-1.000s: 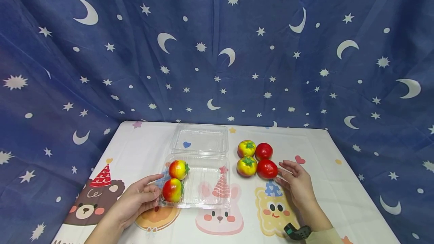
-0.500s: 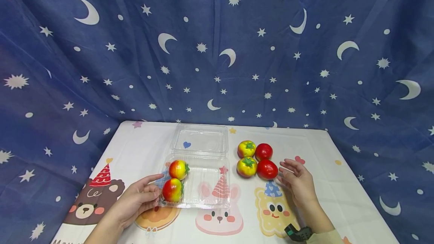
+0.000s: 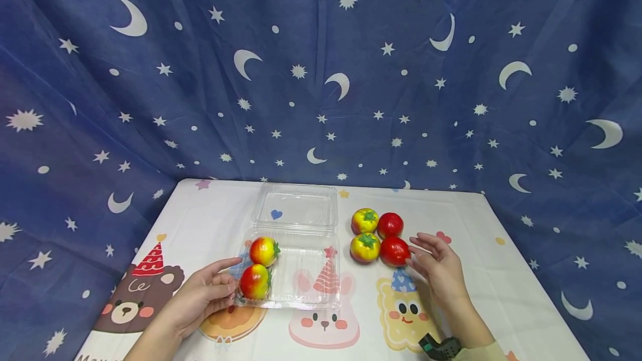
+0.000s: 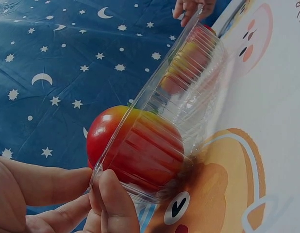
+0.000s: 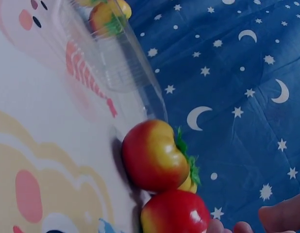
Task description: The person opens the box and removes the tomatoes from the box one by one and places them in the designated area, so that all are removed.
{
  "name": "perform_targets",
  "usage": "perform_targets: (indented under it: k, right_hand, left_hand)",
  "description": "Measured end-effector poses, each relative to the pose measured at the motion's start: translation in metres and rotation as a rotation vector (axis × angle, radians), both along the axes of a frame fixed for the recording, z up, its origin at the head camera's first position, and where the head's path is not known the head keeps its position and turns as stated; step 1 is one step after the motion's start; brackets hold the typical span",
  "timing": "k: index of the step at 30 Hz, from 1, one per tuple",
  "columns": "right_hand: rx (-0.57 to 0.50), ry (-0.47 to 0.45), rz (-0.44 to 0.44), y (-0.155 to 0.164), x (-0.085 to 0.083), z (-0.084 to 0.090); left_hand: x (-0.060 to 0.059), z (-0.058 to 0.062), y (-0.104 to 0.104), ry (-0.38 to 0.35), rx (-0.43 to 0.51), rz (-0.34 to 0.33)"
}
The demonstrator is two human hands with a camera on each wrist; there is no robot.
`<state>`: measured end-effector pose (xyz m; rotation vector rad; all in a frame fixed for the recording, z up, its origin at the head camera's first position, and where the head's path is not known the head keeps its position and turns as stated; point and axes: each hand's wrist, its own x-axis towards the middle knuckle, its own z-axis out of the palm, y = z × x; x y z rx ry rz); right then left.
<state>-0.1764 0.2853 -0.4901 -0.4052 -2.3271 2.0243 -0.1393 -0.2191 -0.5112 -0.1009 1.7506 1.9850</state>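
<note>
My left hand (image 3: 198, 298) pinches the left rim of a clear plastic clamshell box (image 3: 301, 272), thumb and fingertips on its edge in the left wrist view. Two red-and-yellow toy tomatoes, a rear one (image 3: 263, 251) and a front one (image 3: 255, 282), lie in the box's left side. Right of the box, two yellow-topped tomatoes with green leaves (image 3: 365, 247) sit beside two red ones. My right hand (image 3: 442, 269) is at the right side of the front red tomato (image 3: 395, 251), fingers loosely bent, fingertips right at its skin. The right wrist view shows fingertips (image 5: 286, 213) close to that red tomato (image 5: 174, 213).
The box's lid (image 3: 296, 205) is folded back flat behind it. A white tablecloth (image 3: 210, 210) with printed cartoon animals covers the table. A blue curtain (image 3: 281, 71) with stars and moons hangs behind and at the sides.
My right hand has shifted slightly left, its fingers now closer against the front red tomato, which has moved a touch. My left hand stays on the box rim.
</note>
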Motion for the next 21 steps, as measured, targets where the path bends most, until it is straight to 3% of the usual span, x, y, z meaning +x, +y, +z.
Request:
perform_targets:
  k: [11, 21]
  right_hand:
    - [-0.022, 0.020, 0.070, -0.014, 0.005, 0.009]
    - [-0.074, 0.022, 0.150, -0.034, 0.010, 0.006]
  left_hand:
    - [-0.001, 0.002, 0.001, -0.012, -0.008, 0.012]
    - [0.000, 0.002, 0.002, -0.011, -0.017, 0.008]
